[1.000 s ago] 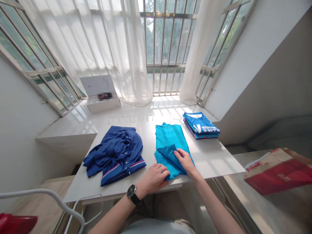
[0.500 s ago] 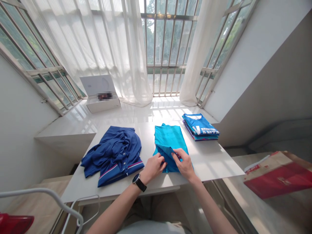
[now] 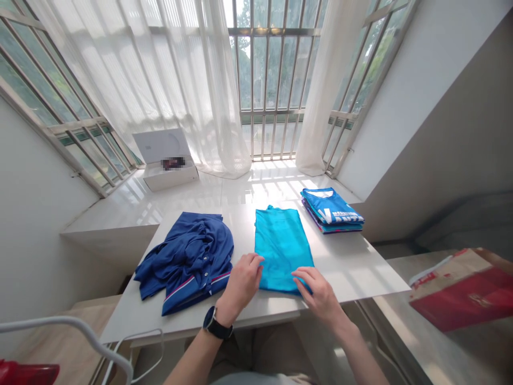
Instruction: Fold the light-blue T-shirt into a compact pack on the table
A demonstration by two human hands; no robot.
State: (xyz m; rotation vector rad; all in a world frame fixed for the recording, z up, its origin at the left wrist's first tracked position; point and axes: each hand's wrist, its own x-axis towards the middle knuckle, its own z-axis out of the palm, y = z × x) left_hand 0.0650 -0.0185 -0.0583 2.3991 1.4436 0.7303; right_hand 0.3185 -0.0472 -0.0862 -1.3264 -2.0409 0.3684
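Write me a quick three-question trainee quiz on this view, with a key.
1. True or false: the navy shirt lies to the left of the turquoise garment.
2. Which thing is nearest both the left hand and the right hand? A) navy shirt B) turquoise garment C) white box
3. Fill in: the folded stack sits on the white ____.

Key: 1. True. 2. B. 3. table.

left hand (image 3: 243,278) at the near left edge of a folded turquoise garment (image 3: 280,240) | right hand (image 3: 310,287) at its near right corner, loosely spread | crumpled navy shirt (image 3: 190,254) left of it on the white bench (image 3: 348,272) | stacked folded shirts (image 3: 332,209) at far right | open white box (image 3: 172,181) on window ledge (image 3: 228,195)
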